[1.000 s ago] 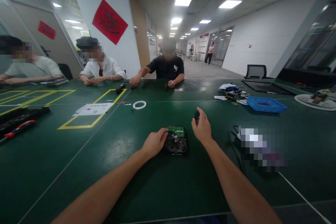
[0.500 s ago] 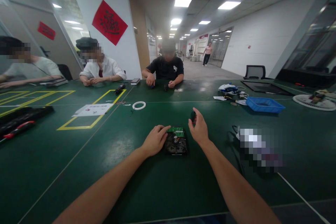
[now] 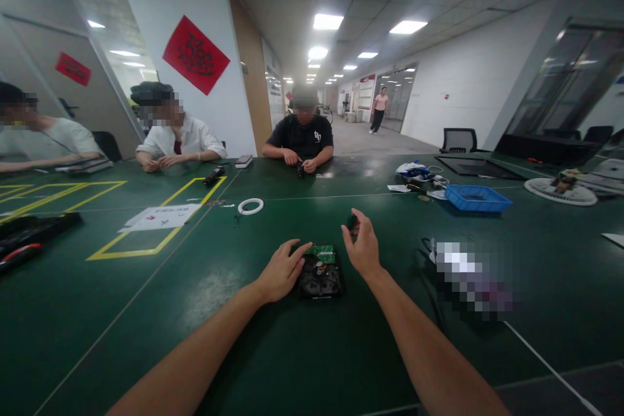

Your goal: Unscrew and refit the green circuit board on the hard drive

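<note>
A black hard drive [image 3: 320, 275] with a green circuit board at its far end lies flat on the green table [image 3: 205, 286] in front of me. My left hand [image 3: 281, 270] rests on the drive's left edge, fingers curled over it. My right hand [image 3: 361, 247] hovers just right of the drive, above the table, with its fingers closed round a small dark tool [image 3: 351, 221] whose upper end shows above the thumb.
A white tape ring [image 3: 250, 207] and a paper sheet [image 3: 160, 216] in a yellow-marked square lie ahead left. A blue tray [image 3: 470, 197] and cables sit at right. Three people sit at the far side and left. Red-handled tools [image 3: 19, 253] lie far left.
My right hand with the dark tool has drifted left toward the drive. The view has tilted slightly. The person opposite has drawn both hands together.
</note>
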The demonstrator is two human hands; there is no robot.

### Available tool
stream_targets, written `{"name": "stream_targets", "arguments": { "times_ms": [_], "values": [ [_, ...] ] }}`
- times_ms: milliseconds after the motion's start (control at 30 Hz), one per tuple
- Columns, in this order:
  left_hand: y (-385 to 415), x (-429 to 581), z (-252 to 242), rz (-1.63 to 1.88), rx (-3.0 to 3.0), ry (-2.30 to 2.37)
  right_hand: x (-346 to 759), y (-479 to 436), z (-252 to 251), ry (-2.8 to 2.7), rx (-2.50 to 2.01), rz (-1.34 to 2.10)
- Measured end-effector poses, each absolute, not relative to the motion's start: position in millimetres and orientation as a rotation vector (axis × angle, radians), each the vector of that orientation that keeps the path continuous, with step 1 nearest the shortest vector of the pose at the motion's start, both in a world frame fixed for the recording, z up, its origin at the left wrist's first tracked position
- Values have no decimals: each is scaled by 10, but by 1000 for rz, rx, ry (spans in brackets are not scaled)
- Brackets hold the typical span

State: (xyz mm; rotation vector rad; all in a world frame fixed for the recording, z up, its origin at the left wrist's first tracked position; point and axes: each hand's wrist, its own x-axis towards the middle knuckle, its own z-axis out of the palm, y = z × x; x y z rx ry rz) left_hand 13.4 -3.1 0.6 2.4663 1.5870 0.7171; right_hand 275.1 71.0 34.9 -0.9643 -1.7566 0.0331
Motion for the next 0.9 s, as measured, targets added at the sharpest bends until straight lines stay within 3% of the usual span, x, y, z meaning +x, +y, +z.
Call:
{"name": "stream_targets", "arguments": {
  "times_ms": [333, 900],
  "values": [
    [-79, 166, 60, 653, 2504, 1528, 2804, 789, 276, -1812, -1094, -2],
    [-94, 139, 91, 616, 2493, 1484, 2591, 580, 374, -1716, -888, 189]
  ]
}}
